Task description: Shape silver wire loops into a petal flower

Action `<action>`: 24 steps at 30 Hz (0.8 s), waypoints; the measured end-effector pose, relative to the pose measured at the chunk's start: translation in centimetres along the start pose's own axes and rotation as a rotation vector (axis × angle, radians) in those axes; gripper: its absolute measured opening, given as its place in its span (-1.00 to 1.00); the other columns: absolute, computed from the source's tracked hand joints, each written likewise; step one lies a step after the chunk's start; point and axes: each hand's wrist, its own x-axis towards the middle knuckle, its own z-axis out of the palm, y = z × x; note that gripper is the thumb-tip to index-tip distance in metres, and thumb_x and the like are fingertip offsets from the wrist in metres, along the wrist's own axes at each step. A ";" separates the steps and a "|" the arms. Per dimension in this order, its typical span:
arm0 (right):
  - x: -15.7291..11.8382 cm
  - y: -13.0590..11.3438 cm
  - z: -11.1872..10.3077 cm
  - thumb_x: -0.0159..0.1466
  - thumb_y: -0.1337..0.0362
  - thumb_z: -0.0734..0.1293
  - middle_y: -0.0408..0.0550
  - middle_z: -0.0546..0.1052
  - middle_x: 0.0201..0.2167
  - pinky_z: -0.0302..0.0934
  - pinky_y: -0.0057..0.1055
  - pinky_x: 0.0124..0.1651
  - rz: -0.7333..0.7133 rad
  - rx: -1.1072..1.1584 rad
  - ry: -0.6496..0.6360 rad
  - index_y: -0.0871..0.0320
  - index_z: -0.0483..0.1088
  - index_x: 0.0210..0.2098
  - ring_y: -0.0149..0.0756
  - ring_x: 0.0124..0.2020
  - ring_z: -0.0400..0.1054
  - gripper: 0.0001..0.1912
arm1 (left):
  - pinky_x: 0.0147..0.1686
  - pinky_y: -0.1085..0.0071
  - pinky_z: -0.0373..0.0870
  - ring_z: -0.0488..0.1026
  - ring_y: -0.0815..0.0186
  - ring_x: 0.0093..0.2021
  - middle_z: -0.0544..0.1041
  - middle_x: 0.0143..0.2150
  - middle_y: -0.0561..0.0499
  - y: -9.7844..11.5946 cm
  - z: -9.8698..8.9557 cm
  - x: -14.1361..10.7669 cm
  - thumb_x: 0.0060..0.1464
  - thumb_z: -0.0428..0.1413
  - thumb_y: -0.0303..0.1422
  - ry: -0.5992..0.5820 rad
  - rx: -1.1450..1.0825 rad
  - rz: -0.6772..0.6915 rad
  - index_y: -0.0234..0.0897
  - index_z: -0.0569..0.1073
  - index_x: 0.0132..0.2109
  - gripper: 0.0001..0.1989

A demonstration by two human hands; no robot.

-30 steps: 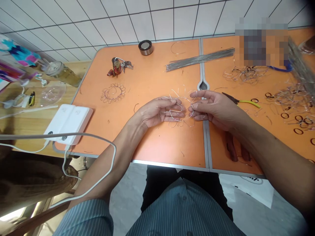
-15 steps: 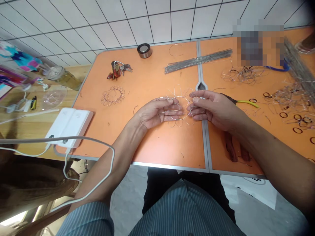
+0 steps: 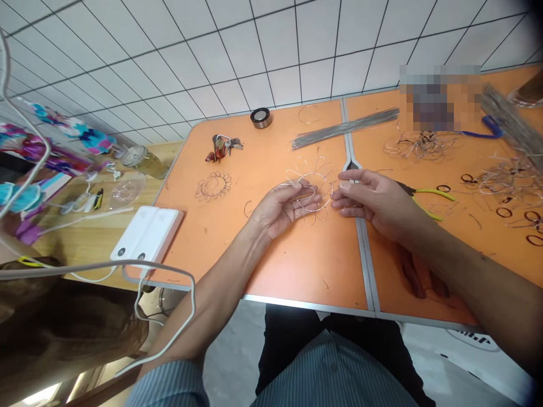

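Observation:
A thin silver wire ring point(image 3: 314, 210) with petal-like loops around its rim is held above the table. My left hand point(image 3: 282, 209) pinches its left side between thumb and forefinger, the other fingers spread beneath it. At the right edge of the ring, my right hand point(image 3: 367, 195) has thumb and forefinger closed together; any fine wire between them is too small to make out. A similar flower-shaped wire ring point(image 3: 213, 186) lies to the left on the orange table. Yellow-handled pliers point(image 3: 435, 195) lie just beyond my right hand, partly covered by it.
A bundle of straight wires point(image 3: 345, 129) lies at the back, beside a round metal-sided tin point(image 3: 261, 117) and a clump of keys point(image 3: 224, 148). Tangled wire pieces point(image 3: 419, 146) and dark rings point(image 3: 504, 212) are scattered right. White power banks point(image 3: 146, 234) with cables stand at the left edge.
The view has shifted, so the table sits lower and further right. My right fingers have drawn slightly away from the ring's middle to its right edge; my left hand keeps its hold.

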 end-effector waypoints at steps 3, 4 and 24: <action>0.1 0.2 0.1 0.32 0.33 0.76 -0.04 0.81 -0.22 0.68 -0.50 -0.17 0.002 -0.024 0.018 0.04 0.64 0.07 -0.27 -0.21 0.77 -0.58 | 0.25 0.14 0.76 0.85 0.17 -0.08 0.85 -0.04 -0.16 -0.4 0.0 0.0 0.46 0.34 -0.45 -0.019 0.022 0.006 -0.32 0.74 -0.08 -0.93; 0.2 0.3 0.1 0.32 0.35 0.76 -0.04 0.81 -0.22 0.69 -0.49 -0.16 -0.006 -0.027 0.011 0.04 0.64 0.07 -0.27 -0.21 0.77 -0.58 | 0.25 0.14 0.76 0.85 0.17 -0.08 0.86 -0.03 -0.16 -0.5 0.0 0.1 0.44 0.37 -0.44 -0.028 0.032 0.002 -0.31 0.74 -0.07 -0.96; 0.8 0.7 -0.7 0.27 0.19 0.58 0.10 0.79 0.14 0.66 0.08 0.31 -0.487 -0.482 0.263 -0.02 0.70 -0.09 0.13 0.23 0.70 -0.79 | 0.12 0.24 0.76 0.85 0.16 -0.03 0.87 0.04 -0.19 -1.7 -0.3 0.3 0.33 0.53 -0.35 -0.116 0.124 -0.010 -0.30 0.77 -0.09 -0.86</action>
